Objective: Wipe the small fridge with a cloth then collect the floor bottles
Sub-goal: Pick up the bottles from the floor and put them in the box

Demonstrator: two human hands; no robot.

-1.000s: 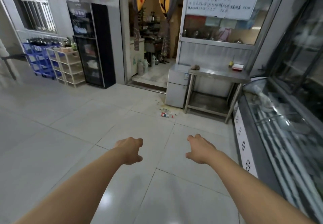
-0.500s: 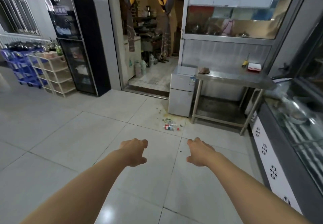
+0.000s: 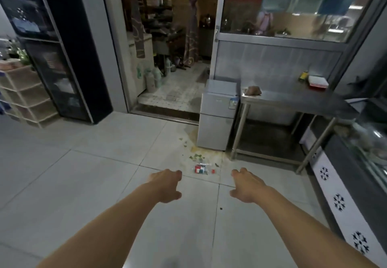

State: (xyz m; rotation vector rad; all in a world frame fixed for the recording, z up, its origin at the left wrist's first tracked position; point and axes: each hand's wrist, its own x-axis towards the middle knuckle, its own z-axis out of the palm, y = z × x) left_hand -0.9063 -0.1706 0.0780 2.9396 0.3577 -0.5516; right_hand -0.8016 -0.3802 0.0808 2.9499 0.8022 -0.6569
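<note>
1. Two bare hands reach forward over the pale glossy floor tiles [image 3: 88,184], and neither holds or touches anything.
2. The left hand [image 3: 166,185] has its fingers loosely curled downward and close together, the thumb sticking out toward the right hand.
3. The right hand [image 3: 246,186] mirrors it: fingers loosely bent and slightly apart, thumb pointing in toward the left hand.
4. Just beyond the fingertips, between the two hands, lies a flattened clear bottle [image 3: 202,168] with a red, white and blue label, on a tile seam among green scraps and a yellowish stain.
5. Farther past the bottle stands the small fridge [image 3: 217,115], a smooth grey box with two doors and a sticker at the upper door's right corner.
6. Touching the fridge's right side is a brushed steel table [image 3: 293,100] on round legs; a crumpled brownish cloth [image 3: 253,90] sits on its near left corner, well ahead of the right fingers.
7. At the table's far end rests a stack of red-and-white plates [image 3: 318,82].
8. Far left of the left fingers stands a tall black glass-door cabinet [image 3: 60,58].
</note>
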